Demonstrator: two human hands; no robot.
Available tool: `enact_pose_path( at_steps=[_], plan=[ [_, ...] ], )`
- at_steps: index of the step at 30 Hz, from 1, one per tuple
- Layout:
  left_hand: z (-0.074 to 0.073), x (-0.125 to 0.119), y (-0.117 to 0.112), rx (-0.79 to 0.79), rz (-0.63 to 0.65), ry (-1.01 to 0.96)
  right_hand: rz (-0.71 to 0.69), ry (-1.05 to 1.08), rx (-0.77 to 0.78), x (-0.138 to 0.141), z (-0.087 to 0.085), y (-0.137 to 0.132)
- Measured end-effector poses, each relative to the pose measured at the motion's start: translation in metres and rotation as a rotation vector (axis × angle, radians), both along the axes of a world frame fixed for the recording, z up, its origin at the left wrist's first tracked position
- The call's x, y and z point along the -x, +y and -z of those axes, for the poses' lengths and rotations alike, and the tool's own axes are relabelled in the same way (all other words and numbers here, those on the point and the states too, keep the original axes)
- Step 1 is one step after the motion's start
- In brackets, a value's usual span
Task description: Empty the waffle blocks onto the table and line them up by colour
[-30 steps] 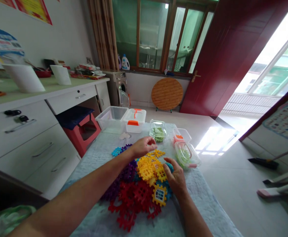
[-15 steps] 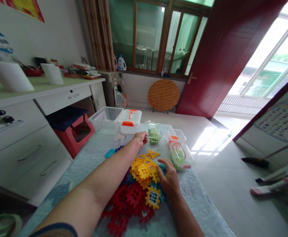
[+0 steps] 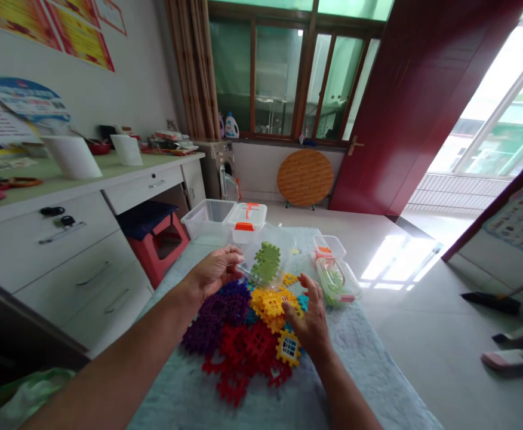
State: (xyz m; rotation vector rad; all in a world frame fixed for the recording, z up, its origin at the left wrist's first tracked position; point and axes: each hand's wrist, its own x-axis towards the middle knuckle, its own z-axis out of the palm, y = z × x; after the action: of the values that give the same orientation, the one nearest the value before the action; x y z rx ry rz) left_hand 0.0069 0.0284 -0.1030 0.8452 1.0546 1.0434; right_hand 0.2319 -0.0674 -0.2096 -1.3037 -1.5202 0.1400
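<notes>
My left hand (image 3: 217, 272) is closed on the near left edge of a clear plastic container (image 3: 287, 248), which is tilted above the table. Green interlocking toy blocks (image 3: 267, 261) show inside it. Fingers spread, my right hand (image 3: 308, 316) is held open to the right of the container, with nothing visible in its grip. Beneath and between both hands lies a heap of similar blocks: yellow blocks (image 3: 270, 303) in the middle, purple blocks (image 3: 219, 316) to the left and red blocks (image 3: 248, 352) nearest me. Some blue pieces peek out among them.
At the table's right edge stand a lidded clear container (image 3: 348, 283) with pale green contents and another container (image 3: 333, 246) with orange inside. A large clear bin (image 3: 208, 218) and a box with orange latches (image 3: 250, 215) stand at the far left. A red stool (image 3: 165, 254) is beside the table.
My left hand has drawn the container with green blocks from the table's far side towards me, lifting and tilting it. My right hand remains beside the heap. The view has turned slightly left.
</notes>
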Motion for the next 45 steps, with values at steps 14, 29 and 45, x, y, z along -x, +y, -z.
enact_pose_path(
  at_steps=[14, 29, 45],
  plan=[
    [0.02, 0.014, -0.094, -0.082, -0.036, 0.015, -0.391, -0.284, -0.103, 0.049, -0.026, -0.031],
    [0.031, 0.007, -0.093, -0.414, -0.094, 0.672, -0.011, 0.445, -0.115, 0.023, -0.025, -0.021],
    [0.034, 0.017, -0.106, -1.162, -0.5, 1.436, -0.101, 1.115, -0.112, 0.006, -0.029, -0.011]
  ],
)
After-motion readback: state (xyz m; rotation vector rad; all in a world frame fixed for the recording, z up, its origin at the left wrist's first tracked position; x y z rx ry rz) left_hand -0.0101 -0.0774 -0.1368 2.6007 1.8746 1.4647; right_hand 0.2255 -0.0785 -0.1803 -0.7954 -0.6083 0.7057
